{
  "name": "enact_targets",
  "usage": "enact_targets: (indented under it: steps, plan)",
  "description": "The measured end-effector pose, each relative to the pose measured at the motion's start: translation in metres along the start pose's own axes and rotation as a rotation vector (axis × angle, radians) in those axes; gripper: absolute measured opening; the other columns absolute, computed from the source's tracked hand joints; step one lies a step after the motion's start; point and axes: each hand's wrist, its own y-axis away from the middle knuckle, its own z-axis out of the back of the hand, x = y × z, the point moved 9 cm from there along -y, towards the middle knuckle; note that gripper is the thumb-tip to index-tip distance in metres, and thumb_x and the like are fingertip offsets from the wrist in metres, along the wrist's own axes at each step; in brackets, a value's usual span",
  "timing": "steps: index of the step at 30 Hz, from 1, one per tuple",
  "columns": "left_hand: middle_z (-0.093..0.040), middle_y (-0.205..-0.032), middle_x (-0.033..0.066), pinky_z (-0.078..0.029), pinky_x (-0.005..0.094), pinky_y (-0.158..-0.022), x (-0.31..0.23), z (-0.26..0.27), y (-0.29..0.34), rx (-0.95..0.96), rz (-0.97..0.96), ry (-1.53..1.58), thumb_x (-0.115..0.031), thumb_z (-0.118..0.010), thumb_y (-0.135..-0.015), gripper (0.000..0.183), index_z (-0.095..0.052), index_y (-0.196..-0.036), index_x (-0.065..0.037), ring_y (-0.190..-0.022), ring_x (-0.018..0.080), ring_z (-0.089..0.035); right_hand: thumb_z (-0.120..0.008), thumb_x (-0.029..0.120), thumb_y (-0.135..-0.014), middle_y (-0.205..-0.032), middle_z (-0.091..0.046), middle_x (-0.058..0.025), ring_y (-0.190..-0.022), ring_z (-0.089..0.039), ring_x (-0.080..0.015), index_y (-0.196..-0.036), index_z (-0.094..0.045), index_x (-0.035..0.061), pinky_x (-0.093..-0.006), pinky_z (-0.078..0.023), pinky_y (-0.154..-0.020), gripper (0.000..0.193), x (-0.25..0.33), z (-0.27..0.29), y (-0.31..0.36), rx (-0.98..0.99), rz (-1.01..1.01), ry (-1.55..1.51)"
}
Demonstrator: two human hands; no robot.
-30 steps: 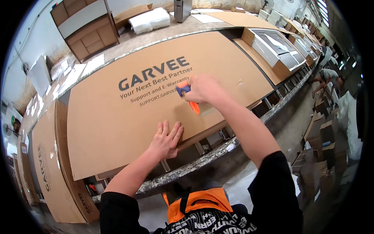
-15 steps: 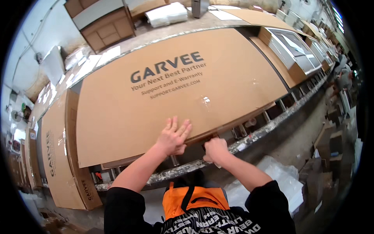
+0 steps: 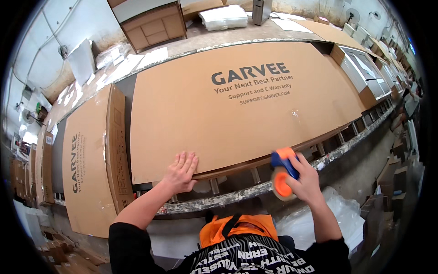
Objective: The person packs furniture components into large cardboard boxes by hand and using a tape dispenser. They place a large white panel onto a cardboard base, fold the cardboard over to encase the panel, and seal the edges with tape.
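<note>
A large, flat brown carton with dark printing lies in front of me on a roller conveyor. My left hand rests flat on its near edge, left of the middle, fingers stretched out. Over the conveyor's near rail, right of the middle, my right hand grips a blue and orange tape dispenser with a roll of tape on it. The dispenser is slightly blurred and sits close to the carton's near edge. A shiny patch of clear tape shows on the carton's top.
Another taped carton stands on the conveyor at the left. White and brown cabinet pieces lie farther along to the right. Clear plastic sheeting is heaped on the floor at my right. White foam sheets are stacked beyond the conveyor.
My right hand has come up and right from the carton's near edge, bringing the tape dispenser into sight. The left hand now sits farther left on the carton. The view has shifted left.
</note>
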Motion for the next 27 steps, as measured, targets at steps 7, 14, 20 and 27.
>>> enact_targets:
  steps: [7,14,20,27]
  plan:
    - [-0.057,-0.131,0.0183,-0.041,0.0498,-0.104,0.003,0.006,-0.005,-0.360,-0.002,0.164,-0.032,-0.079,-0.056,0.077,-0.059,-0.124,-0.002,-0.120,0.0397,-0.054,-0.058,0.031,-0.078,-0.101,-0.065,-0.0209,-0.088,-0.066,-0.0372,-0.104,-0.067,0.0059,-0.0446,-0.054,-0.079,0.037,0.200,-0.104,-0.154,0.099,0.087,0.360]
    - [-0.066,-0.117,0.0165,-0.044,0.0463,-0.103,0.020,0.003,0.019,-0.567,0.103,0.311,-0.028,-0.078,-0.055,0.061,-0.068,-0.109,-0.001,-0.113,0.0341,-0.060,-0.065,0.039,-0.069,-0.081,-0.067,-0.0256,-0.086,-0.068,-0.0359,-0.081,-0.070,-0.0014,-0.0433,-0.056,-0.076,0.043,0.191,-0.180,-0.074,0.620,-0.039,0.485]
    - [-0.065,-0.117,0.0186,-0.042,0.0501,-0.103,0.007,0.006,0.013,-0.552,0.037,0.244,-0.034,-0.078,-0.058,0.063,-0.067,-0.110,-0.001,-0.112,0.0364,-0.061,-0.064,0.031,-0.070,-0.094,-0.069,-0.0203,-0.098,-0.064,-0.0342,-0.089,-0.073,0.0034,-0.0386,-0.056,-0.078,0.035,0.131,-0.239,0.010,0.568,-0.155,0.552]
    - [-0.065,-0.118,0.0180,-0.045,0.0479,-0.099,0.001,0.025,0.008,-0.512,0.116,0.064,-0.045,-0.074,-0.072,0.066,-0.063,-0.117,0.003,-0.109,0.0363,-0.062,-0.073,0.029,-0.066,-0.115,-0.060,-0.0185,-0.098,-0.060,-0.0373,-0.106,-0.070,0.0108,-0.0413,-0.054,-0.076,0.044,0.088,-0.277,0.037,0.663,0.230,0.898]
